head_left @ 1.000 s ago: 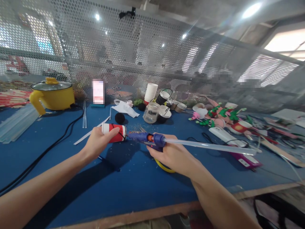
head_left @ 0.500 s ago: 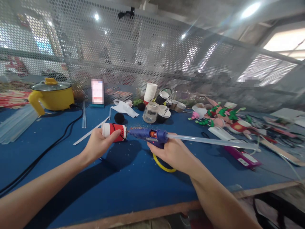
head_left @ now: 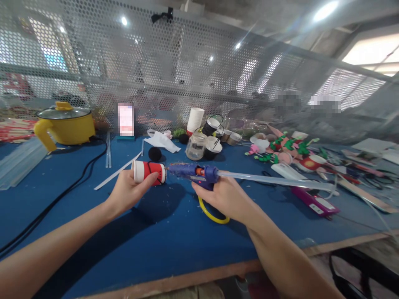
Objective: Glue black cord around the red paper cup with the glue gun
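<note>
My left hand [head_left: 129, 189] is closed around a small red and white paper cup [head_left: 153, 169] lying sideways above the table, with a black cord across it. In my right hand [head_left: 226, 195] is a blue hot glue gun [head_left: 190, 171], its nozzle pointing left at the dark-rimmed end of the cup. Whether the nozzle touches the cup I cannot tell. A long clear glue stick [head_left: 268, 178] sticks out of the gun's back. Below my right hand shows a yellow ring-shaped thing [head_left: 215, 216]. Just behind the cup lies a black round piece [head_left: 155, 153].
A yellow electric pot [head_left: 70, 126] stands at the back left near a pile of glue sticks [head_left: 23, 164]. A glass jar [head_left: 196, 146] and stacked white cups [head_left: 195, 119] are at the back centre. A purple power strip [head_left: 314, 202] lies on the right. A black cable [head_left: 67, 191] crosses the left.
The view has shifted slightly. Both hands keep their grips, and the glue gun's nozzle stays at the cup's end.
</note>
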The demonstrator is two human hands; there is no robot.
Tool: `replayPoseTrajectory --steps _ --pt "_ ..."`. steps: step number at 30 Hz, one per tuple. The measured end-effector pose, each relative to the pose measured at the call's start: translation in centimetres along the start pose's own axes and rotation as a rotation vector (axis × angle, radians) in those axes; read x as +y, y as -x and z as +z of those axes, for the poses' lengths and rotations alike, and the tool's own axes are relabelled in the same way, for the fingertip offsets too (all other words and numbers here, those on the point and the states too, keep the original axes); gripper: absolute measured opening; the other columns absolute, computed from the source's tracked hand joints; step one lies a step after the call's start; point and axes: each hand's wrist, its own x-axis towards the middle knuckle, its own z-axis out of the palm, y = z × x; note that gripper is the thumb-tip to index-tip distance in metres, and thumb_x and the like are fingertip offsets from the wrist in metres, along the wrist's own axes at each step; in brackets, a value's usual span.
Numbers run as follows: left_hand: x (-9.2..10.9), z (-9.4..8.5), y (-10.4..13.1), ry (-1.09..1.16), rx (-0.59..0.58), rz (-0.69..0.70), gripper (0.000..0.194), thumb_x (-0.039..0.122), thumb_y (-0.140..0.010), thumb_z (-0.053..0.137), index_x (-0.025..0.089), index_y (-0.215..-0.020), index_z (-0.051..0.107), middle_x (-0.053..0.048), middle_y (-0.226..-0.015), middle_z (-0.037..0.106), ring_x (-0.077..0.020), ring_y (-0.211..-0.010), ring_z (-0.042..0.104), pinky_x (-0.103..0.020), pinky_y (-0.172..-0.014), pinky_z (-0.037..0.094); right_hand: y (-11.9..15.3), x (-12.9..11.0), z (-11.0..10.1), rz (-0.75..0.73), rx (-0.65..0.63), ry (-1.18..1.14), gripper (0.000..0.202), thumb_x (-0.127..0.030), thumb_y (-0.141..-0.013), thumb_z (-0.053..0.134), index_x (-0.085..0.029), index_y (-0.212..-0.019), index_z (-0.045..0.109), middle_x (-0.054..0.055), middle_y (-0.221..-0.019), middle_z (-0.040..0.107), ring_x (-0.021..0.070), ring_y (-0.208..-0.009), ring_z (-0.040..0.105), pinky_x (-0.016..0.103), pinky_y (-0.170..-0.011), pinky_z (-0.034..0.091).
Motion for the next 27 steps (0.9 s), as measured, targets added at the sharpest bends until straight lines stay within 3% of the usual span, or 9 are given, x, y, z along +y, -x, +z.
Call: replayPoseTrajectory --steps 10,17,22,27 --pt "-0.14 -0.04 0.05 -0.037 0.024 0.021 0.022 0.031 -0.068 0.057 0.013 -0.055 0.058 0.006 -0.041 0.039 -0.0064 -0.038 0.031 -0.018 -0.035 0.027 0.21 -0.22 -0.14 -0.027 0.011 -0.013 0.02 -0.021 -0.072 0.047 -0.02 -0.056 0.034 -0.004 -0.048 0.038 0.0085 -0.042 0.037 0.022 -0.042 0.032" --pt "-0.32 -0.07 0.03 -0.079 -0.027 0.14 0.021 0.031 -0.07 0.055 0.014 -0.058 0.06 0.005 -0.043 0.039 -0.0067 -0.039 0.032 -0.018 -0.035 0.028 -0.04 -0.38 -0.4 0.015 0.012 0.024 0.021 -0.022 -0.072 0.047 -0.02 -0.054 0.035 -0.005 -0.044 0.035 0.0081 -0.039 0.034 0.022 -0.041 0.029" --pt "-0.44 -0.19 0.04 -0.097 -0.013 0.142 0.022 0.031 -0.069 0.054 0.014 -0.058 0.06 0.005 -0.043 0.042 -0.0072 -0.039 0.034 -0.018 -0.036 0.029 0.05 -0.26 -0.51 0.03 -0.086 0.0 0.018 -0.024 -0.072 0.046 -0.019 -0.056 0.04 -0.004 -0.043 0.037 0.0088 -0.038 0.037 0.022 -0.039 0.028" --pt "-0.38 -0.17 0.06 -0.121 -0.017 0.171 0.02 0.03 -0.069 0.054 0.014 -0.057 0.058 0.004 -0.045 0.043 -0.0078 -0.041 0.035 -0.019 -0.037 0.03 0.02 -0.24 -0.38 0.041 -0.011 0.027 0.018 -0.024 -0.072 0.048 -0.019 -0.057 0.04 -0.004 -0.045 0.04 0.0091 -0.04 0.039 0.022 -0.042 0.031"
